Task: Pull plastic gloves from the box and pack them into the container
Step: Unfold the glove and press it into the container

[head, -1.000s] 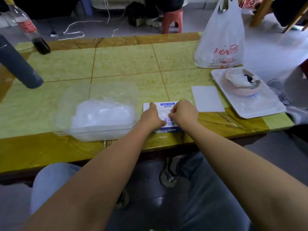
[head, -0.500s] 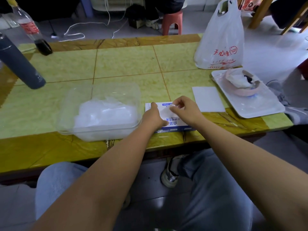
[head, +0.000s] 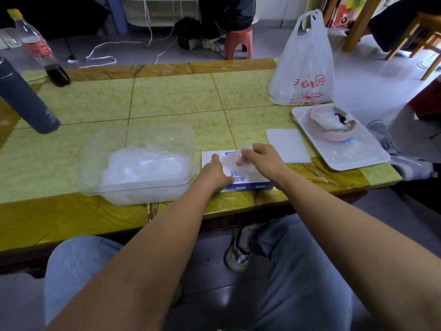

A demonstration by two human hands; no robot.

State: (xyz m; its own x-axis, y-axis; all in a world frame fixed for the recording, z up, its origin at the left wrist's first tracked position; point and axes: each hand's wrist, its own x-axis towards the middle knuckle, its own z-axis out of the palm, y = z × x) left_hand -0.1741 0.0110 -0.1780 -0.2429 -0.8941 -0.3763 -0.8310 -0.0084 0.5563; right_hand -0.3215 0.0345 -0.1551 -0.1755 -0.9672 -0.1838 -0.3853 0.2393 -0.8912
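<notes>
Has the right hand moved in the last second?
Yes. The right hand has lifted off the top of the box toward the box's far edge, pinching a glove it has drawn out.

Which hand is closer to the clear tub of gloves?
Left. The left hand rests on the box right beside the tub; the right hand pinches a glove farther right, above the box.

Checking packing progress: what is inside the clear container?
A heap of crumpled plastic gloves lies in the container; whatever is beneath the heap is covered.
</notes>
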